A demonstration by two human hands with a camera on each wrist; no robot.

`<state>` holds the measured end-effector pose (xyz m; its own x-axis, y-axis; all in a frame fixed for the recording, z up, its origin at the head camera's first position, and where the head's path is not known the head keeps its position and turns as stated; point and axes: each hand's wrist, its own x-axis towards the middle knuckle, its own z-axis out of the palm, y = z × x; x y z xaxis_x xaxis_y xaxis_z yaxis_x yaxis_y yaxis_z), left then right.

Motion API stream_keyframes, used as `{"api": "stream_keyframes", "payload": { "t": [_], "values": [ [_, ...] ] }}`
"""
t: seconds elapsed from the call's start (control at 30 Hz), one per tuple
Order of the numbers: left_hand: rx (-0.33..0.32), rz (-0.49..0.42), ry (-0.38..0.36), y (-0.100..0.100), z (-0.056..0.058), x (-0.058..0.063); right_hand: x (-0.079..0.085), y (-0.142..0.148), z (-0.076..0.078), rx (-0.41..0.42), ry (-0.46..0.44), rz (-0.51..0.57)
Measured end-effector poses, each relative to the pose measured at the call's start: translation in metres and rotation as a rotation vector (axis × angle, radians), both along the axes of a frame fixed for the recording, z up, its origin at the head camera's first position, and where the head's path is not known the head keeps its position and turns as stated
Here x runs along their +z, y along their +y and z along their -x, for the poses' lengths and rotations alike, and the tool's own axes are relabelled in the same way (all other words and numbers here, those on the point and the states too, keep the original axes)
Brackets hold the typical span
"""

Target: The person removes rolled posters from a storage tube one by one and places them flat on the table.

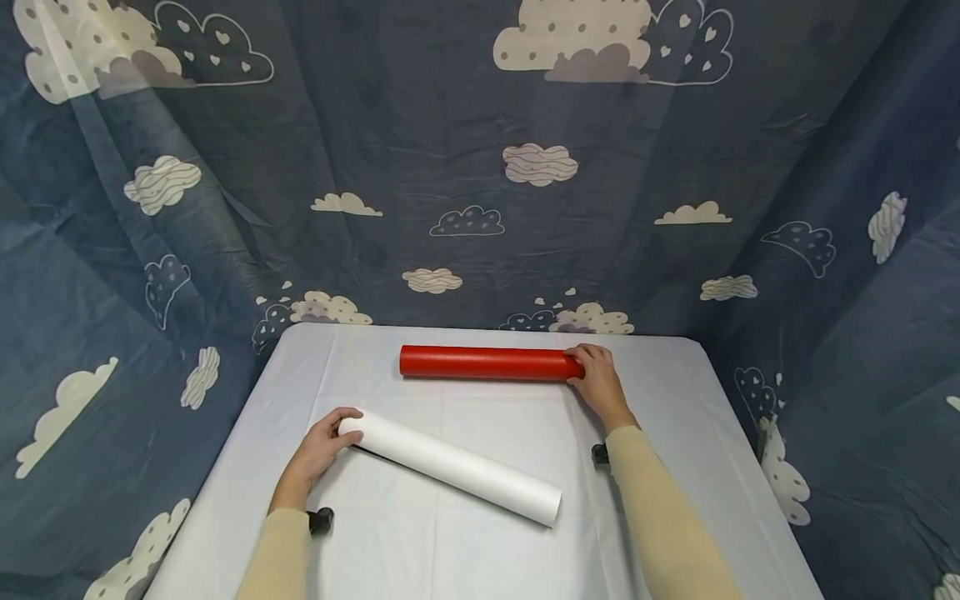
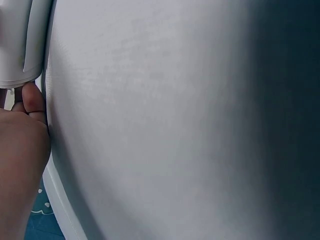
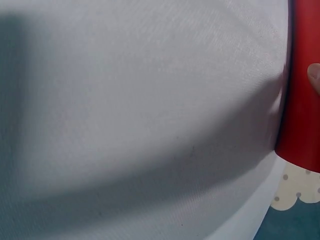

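A white rolled-up sheet lies slantwise on the white table, its right end nearer the front. My left hand holds its left end, thumb on the near side and fingers over the far side. The left wrist view shows the loose edge of the white roll and part of the hand at its end. Farther back, a red roll lies crosswise. My right hand grips its right end. Only a fingertip shows on the red roll in the right wrist view.
A white cloth covers the table, with light creases. Dark blue curtains with cloud prints hang behind the table and on both sides. A small black device is on the left wrist and another black device on the right.
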<state>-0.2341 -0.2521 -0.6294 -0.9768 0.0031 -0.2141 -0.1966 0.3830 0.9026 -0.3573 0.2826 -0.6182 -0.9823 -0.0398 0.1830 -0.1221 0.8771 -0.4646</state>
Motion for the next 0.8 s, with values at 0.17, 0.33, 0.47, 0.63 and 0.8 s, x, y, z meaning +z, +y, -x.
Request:
{"api": "stream_keyframes", "payload": {
  "t": [0.17, 0.33, 0.47, 0.63, 0.8],
  "values": [
    [-0.005, -0.011, 0.002, 0.0, -0.002, 0.001, 0.0, 0.0, -0.001, 0.011, -0.017, -0.014],
    [-0.001, -0.011, -0.01, 0.0, -0.002, 0.002, 0.007, 0.004, -0.005, 0.02, 0.003, -0.031],
    [0.0, 0.006, -0.021, 0.001, -0.002, 0.0, 0.014, 0.011, -0.012, 0.024, 0.045, -0.031],
    [0.0, 0.024, -0.021, 0.0, -0.001, 0.0, 0.027, 0.017, -0.028, 0.009, 0.111, 0.023],
    [-0.007, 0.018, -0.018, 0.0, -0.001, 0.001, 0.043, 0.011, -0.061, -0.001, 0.147, 0.094]
  ]
}}
